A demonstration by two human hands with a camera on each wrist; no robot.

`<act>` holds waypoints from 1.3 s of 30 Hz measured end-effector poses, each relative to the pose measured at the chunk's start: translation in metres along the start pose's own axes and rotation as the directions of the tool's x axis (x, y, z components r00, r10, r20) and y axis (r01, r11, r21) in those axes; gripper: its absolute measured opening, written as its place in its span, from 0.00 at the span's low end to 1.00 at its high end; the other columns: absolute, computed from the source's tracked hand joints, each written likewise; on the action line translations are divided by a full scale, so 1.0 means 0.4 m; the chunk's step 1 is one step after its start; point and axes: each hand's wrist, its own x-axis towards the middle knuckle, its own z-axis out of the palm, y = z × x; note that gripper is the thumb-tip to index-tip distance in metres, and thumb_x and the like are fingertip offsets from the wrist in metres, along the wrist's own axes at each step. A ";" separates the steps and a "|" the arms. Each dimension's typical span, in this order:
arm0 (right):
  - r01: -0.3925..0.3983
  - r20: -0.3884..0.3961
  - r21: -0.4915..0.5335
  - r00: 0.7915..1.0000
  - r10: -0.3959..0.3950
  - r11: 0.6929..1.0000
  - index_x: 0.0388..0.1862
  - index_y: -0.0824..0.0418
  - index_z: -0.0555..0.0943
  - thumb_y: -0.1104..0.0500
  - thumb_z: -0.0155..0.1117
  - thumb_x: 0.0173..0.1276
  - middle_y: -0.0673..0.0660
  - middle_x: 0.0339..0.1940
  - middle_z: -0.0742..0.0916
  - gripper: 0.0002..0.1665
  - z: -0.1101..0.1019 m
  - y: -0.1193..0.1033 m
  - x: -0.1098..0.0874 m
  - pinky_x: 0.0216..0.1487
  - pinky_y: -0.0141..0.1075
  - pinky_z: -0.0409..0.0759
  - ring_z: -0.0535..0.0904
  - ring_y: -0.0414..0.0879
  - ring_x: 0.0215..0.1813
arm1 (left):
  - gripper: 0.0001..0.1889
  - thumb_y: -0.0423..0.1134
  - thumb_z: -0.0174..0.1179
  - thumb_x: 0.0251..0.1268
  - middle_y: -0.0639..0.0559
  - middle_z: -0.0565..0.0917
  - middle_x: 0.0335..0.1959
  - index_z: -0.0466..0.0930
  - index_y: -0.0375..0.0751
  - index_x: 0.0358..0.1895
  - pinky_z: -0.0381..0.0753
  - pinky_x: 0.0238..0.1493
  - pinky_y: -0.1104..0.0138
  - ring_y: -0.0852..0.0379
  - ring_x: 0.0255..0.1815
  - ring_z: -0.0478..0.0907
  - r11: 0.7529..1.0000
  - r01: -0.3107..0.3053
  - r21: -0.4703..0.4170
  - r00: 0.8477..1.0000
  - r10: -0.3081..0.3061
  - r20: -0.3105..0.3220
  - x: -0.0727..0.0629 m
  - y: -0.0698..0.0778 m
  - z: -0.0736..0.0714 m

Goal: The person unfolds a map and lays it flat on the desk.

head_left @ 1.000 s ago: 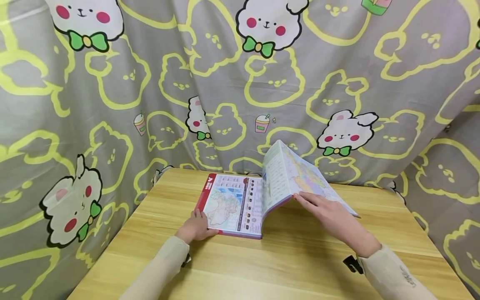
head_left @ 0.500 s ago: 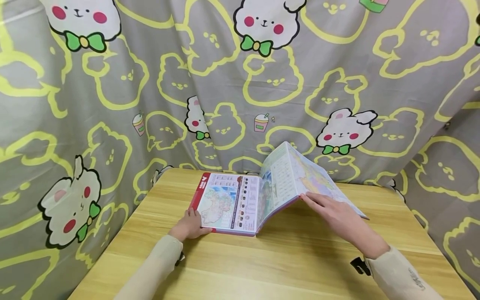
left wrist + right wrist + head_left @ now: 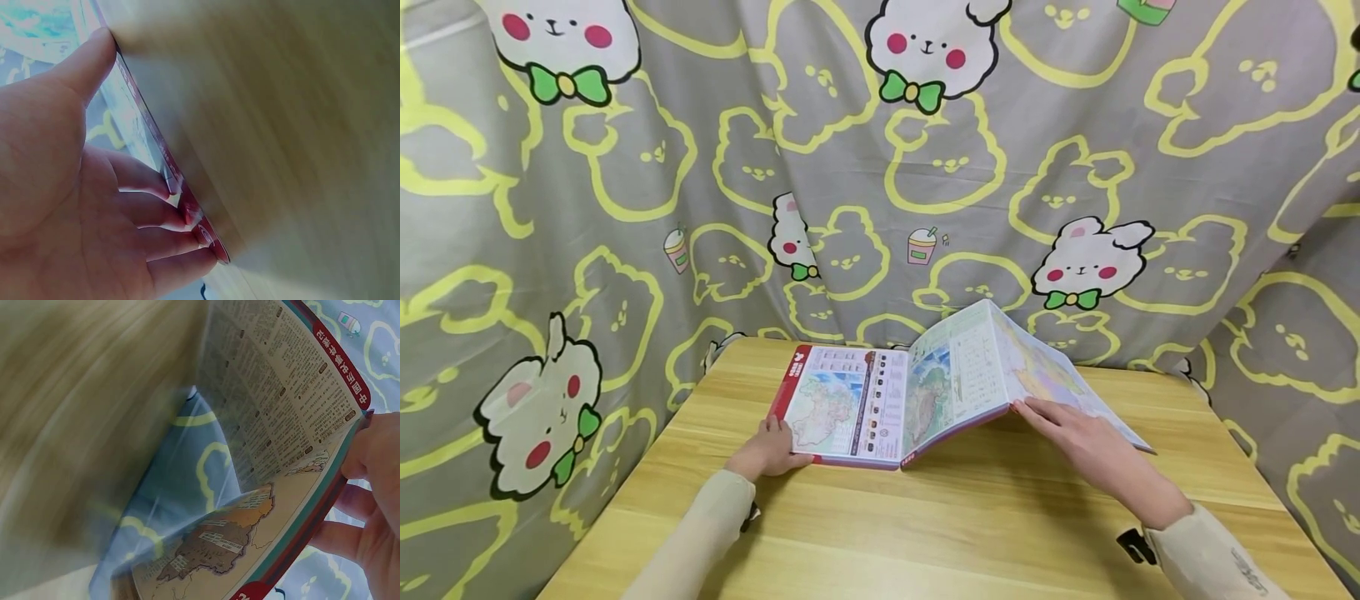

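Observation:
A fold-out map (image 3: 827,408) lies on the wooden table in the head view, its red-strip left panel flat. The middle panel (image 3: 951,375) rises to a fold, and the right panel (image 3: 1052,371) slopes down from it. My left hand (image 3: 765,450) rests on the near left corner, with fairly straight fingers touching the red edge in the left wrist view. At the near end of the raised fold, my right hand (image 3: 1078,433) pinches the map's edge between thumb and fingers. Printed text and a brown map show on the underside (image 3: 275,394) in the right wrist view.
The wooden table (image 3: 917,533) carries the map. Behind it and on both sides hangs a grey curtain (image 3: 850,167) with yellow outlines and white cartoon animals. The raised fold stands close to the back curtain. A black strap (image 3: 1135,546) shows at the right sleeve.
The map has slid left with my left hand. My right hand has moved right and slightly toward me with the fold, which now stands lower, so the middle panel spreads wider.

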 end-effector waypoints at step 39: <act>-0.063 0.170 -0.004 0.983 0.063 0.998 0.70 0.50 0.68 0.81 0.61 0.51 0.59 0.57 0.80 0.48 0.096 0.012 -0.073 0.37 0.53 0.80 0.80 0.54 0.49 | 0.49 0.58 0.61 0.59 0.18 0.55 0.64 0.56 0.12 0.62 0.65 0.59 0.42 0.28 0.63 0.57 1.000 0.020 0.013 1.000 -0.020 0.015 0.011 -0.071 -0.015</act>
